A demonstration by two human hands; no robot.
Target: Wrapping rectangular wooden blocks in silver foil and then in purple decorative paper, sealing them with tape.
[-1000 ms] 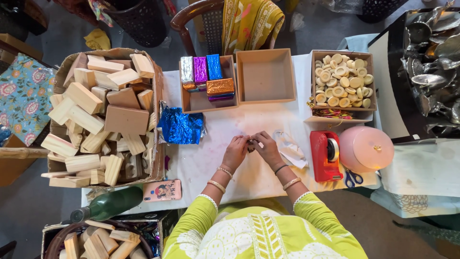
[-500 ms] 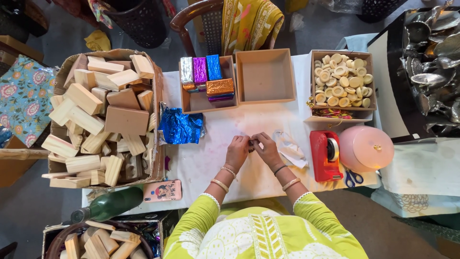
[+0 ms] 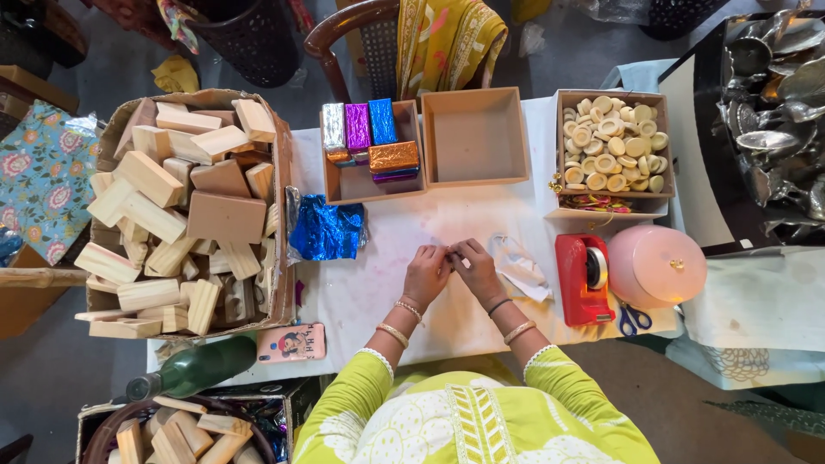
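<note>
The left hand (image 3: 427, 273) and right hand (image 3: 475, 268) meet fingertip to fingertip over the desk (image 3: 378, 292), pinching something too small to identify, near crumpled blue foil (image 3: 326, 232).

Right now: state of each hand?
Left hand: fingers curled, pinching something tiny against the right; the item cannot be told.
Right hand: same, fingertips meeting the left over the table.

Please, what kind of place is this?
Probably a small craft or gift-packing worktable: a big box of plain wooden blocks, a tray of foil-wrapped blocks, and a red tape dispenser beside both hands.
</note>
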